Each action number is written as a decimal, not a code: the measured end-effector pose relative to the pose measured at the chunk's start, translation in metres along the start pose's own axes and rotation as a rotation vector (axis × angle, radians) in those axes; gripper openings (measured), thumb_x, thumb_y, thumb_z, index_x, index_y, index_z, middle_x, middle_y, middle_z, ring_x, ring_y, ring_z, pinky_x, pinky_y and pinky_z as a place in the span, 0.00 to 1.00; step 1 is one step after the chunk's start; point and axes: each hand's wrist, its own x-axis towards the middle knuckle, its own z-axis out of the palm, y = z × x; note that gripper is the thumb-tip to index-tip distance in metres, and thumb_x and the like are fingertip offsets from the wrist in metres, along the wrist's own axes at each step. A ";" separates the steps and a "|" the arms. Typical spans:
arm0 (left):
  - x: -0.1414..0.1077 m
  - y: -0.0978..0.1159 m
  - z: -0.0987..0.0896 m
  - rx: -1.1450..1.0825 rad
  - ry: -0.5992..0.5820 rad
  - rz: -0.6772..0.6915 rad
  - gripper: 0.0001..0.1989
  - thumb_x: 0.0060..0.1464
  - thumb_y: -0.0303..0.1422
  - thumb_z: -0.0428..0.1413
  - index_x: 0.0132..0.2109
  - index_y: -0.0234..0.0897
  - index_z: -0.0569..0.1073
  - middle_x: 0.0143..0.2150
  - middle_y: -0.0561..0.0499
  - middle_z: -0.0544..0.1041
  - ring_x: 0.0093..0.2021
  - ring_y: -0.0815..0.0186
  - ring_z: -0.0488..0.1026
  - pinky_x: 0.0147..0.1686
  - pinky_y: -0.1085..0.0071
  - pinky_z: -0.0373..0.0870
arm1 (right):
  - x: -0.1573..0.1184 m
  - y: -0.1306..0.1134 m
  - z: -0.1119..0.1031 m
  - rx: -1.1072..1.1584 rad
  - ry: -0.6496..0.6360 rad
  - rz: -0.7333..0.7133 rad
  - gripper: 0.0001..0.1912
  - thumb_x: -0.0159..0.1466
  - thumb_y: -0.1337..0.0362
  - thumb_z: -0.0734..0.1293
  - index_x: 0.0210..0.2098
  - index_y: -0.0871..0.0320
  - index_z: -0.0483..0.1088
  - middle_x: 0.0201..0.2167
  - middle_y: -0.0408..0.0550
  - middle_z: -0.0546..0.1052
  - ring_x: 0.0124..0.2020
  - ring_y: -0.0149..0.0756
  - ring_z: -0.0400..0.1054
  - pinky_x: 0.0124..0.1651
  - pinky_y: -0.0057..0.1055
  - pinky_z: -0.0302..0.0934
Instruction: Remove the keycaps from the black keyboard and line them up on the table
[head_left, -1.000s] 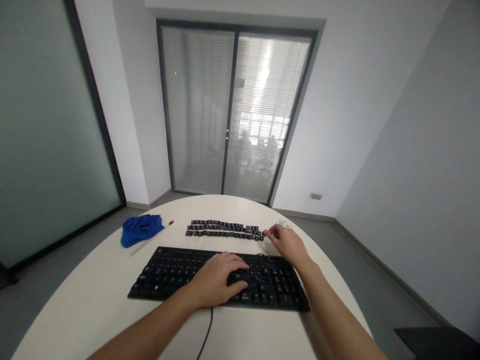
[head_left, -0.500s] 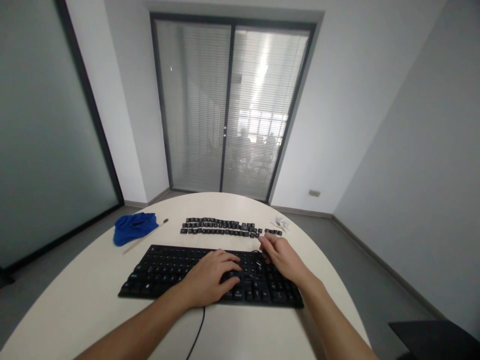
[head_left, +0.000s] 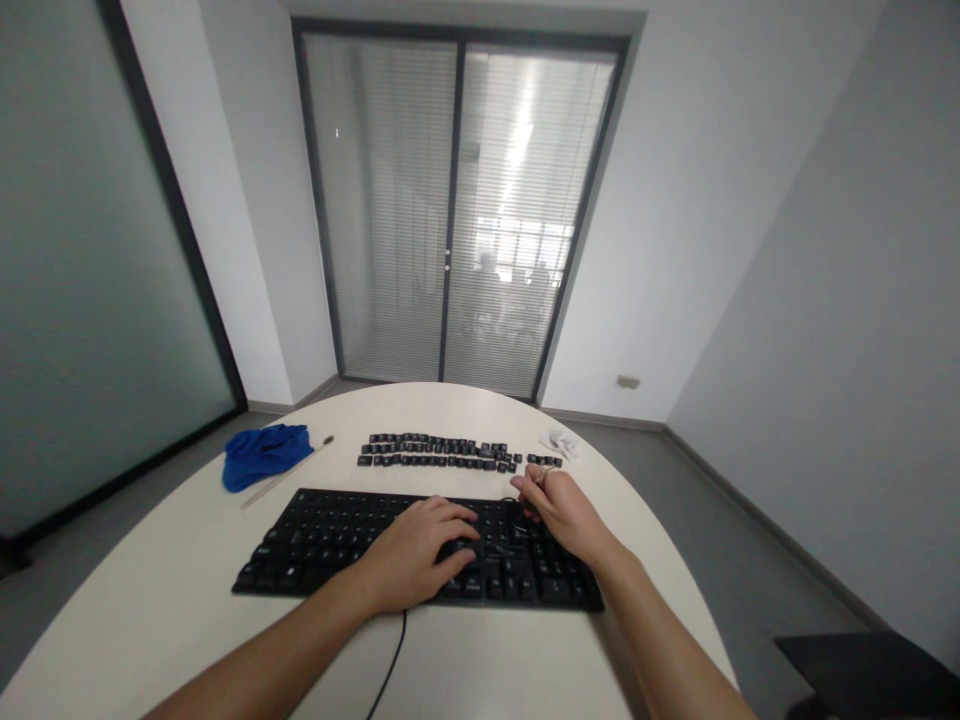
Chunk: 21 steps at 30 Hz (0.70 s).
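Note:
A black keyboard (head_left: 337, 525) lies across the table in front of me, its cable running toward me. My left hand (head_left: 424, 550) rests on its middle with the fingers spread and apart. Over the keyboard's upper right my right hand (head_left: 551, 500) is closed in a pinch. A thin, pale bit of something shows at its fingers, too small to name. Near these fingertips, part of the keyboard looks bare of keycaps. Several loose black keycaps (head_left: 420, 450) stand in rows behind the keyboard, and a short row of keycaps (head_left: 544, 461) sits just beyond my right hand.
On the left lie a crumpled blue cloth (head_left: 266, 455) and a thin brush (head_left: 289, 475) with a dark tip. Crumpled white tissue (head_left: 561, 443) is at the back right. The pale table (head_left: 480, 660) has a rounded edge. A black chair-like surface (head_left: 870, 670) stands lower right.
The view has shifted slightly. Both hands stay in nearly the same places, with the left still on the keyboard and the right still pinched above it.

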 end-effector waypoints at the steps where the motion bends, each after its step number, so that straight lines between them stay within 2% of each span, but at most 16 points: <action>1: 0.000 0.000 0.000 -0.002 0.001 0.000 0.11 0.61 0.36 0.53 0.48 0.44 0.76 0.55 0.49 0.74 0.54 0.58 0.68 0.57 0.58 0.62 | 0.000 0.000 0.001 -0.001 -0.001 -0.004 0.22 0.69 0.50 0.57 0.24 0.56 0.64 0.19 0.42 0.71 0.22 0.33 0.67 0.28 0.27 0.58; 12: 0.000 0.002 -0.002 0.008 -0.009 -0.005 0.11 0.61 0.35 0.54 0.48 0.44 0.76 0.55 0.51 0.74 0.54 0.59 0.68 0.56 0.59 0.62 | -0.002 -0.005 0.010 -0.032 -0.065 -0.039 0.22 0.69 0.50 0.57 0.25 0.56 0.64 0.19 0.41 0.70 0.22 0.33 0.66 0.28 0.27 0.57; 17: 0.000 0.003 -0.003 0.021 -0.008 0.003 0.12 0.61 0.35 0.54 0.51 0.45 0.75 0.54 0.51 0.75 0.54 0.59 0.68 0.56 0.60 0.62 | -0.004 -0.010 0.002 -0.101 -0.122 -0.107 0.19 0.69 0.52 0.59 0.28 0.57 0.71 0.23 0.44 0.75 0.27 0.35 0.69 0.31 0.27 0.58; 21: 0.000 0.001 -0.002 0.044 -0.011 0.014 0.12 0.61 0.35 0.53 0.51 0.45 0.76 0.54 0.51 0.75 0.53 0.58 0.68 0.55 0.59 0.63 | -0.006 -0.003 -0.007 -0.147 -0.179 -0.135 0.14 0.63 0.53 0.67 0.33 0.56 0.76 0.28 0.44 0.79 0.30 0.36 0.71 0.33 0.28 0.59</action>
